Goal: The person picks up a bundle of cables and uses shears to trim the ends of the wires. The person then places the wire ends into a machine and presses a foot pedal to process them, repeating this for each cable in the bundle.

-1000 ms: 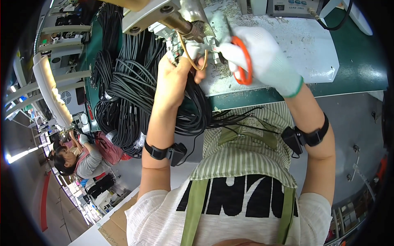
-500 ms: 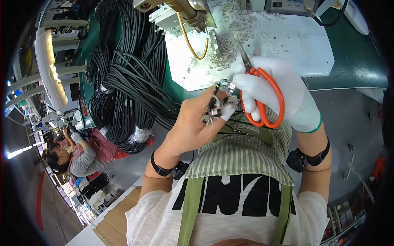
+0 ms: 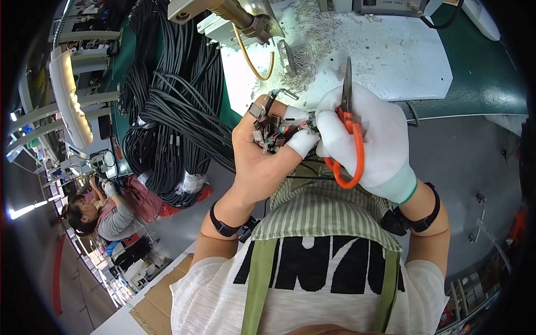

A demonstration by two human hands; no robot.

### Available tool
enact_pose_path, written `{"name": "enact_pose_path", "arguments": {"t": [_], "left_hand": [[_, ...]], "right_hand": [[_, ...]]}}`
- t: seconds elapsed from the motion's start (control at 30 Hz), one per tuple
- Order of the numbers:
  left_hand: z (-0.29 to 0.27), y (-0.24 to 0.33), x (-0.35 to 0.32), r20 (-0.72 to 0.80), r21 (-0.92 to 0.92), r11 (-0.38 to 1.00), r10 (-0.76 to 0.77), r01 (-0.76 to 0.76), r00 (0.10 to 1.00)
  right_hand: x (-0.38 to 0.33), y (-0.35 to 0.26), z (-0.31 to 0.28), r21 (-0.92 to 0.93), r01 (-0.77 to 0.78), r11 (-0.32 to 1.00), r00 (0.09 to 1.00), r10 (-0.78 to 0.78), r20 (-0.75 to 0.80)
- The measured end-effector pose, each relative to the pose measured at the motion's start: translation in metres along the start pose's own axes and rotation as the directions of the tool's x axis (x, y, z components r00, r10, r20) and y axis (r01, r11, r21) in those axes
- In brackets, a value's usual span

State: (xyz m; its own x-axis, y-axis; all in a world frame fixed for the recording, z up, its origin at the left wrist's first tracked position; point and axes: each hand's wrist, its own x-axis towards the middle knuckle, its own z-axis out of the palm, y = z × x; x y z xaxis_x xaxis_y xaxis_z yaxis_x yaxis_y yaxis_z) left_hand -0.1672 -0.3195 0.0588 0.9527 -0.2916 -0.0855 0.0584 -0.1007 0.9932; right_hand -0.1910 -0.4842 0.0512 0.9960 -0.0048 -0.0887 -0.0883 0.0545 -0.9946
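My left hand (image 3: 254,167), bare but for white covers on the thumb and a fingertip, is closed round a bunch of black cable ends (image 3: 273,133). Small metal connectors and short coloured wires stick out of that bunch. In a white knitted glove, my right hand (image 3: 385,137) holds scissors (image 3: 359,153) by their orange handles, the blades pointing away from me. Its thumb and forefinger meet the tip of one cable end beside my left thumb. Whether they pinch it is hard to see. Black cables run down from my hands over the striped green apron (image 3: 324,215).
A thick pile of black cables (image 3: 184,100) lies on the green table at the left. Ahead, a metal machine head (image 3: 254,28) overhangs a white board (image 3: 402,61) strewn with small metal bits. A grey box (image 3: 391,6) stands behind. Another person (image 3: 114,209) sits at the far left.
My right hand has moved left and turned, so the scissors now point straight ahead instead of to the left. The connectors in my left hand have shifted and show more.
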Motion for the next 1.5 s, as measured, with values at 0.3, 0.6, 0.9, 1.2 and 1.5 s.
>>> {"name": "enact_pose_path", "arguments": {"t": [0.3, 0.6, 0.9, 1.2, 1.5], "left_hand": [[0.0, 0.0, 0.005, -0.062, -0.149, 0.985, -0.102, 0.092, 0.993], [-0.001, -0.007, 0.005, 0.023, 0.007, 1.0, -0.001, 0.001, 1.0], [0.0, -0.016, 0.004, -0.029, 0.093, 0.94, 0.334, -0.33, 0.942], [0.012, -0.004, 0.006, -0.087, 0.062, 0.963, 0.266, -0.261, 0.96], [-0.001, -0.003, 0.009, -0.033, 0.17, 0.979, 0.116, -0.109, 0.993]], "right_hand": [[-0.01, -0.002, -0.002, -0.794, 0.368, 0.484, 0.883, -0.449, 0.136], [-0.013, 0.004, -0.004, -0.873, 0.332, 0.358, 0.905, -0.382, 0.188], [-0.012, 0.004, -0.001, -0.381, 0.223, 0.897, 0.973, -0.179, 0.148], [-0.01, 0.005, -0.002, -0.393, 0.228, 0.891, 0.971, -0.175, 0.164], [-0.005, 0.014, 0.003, -0.757, 0.371, 0.538, 0.881, -0.462, 0.104]]}}
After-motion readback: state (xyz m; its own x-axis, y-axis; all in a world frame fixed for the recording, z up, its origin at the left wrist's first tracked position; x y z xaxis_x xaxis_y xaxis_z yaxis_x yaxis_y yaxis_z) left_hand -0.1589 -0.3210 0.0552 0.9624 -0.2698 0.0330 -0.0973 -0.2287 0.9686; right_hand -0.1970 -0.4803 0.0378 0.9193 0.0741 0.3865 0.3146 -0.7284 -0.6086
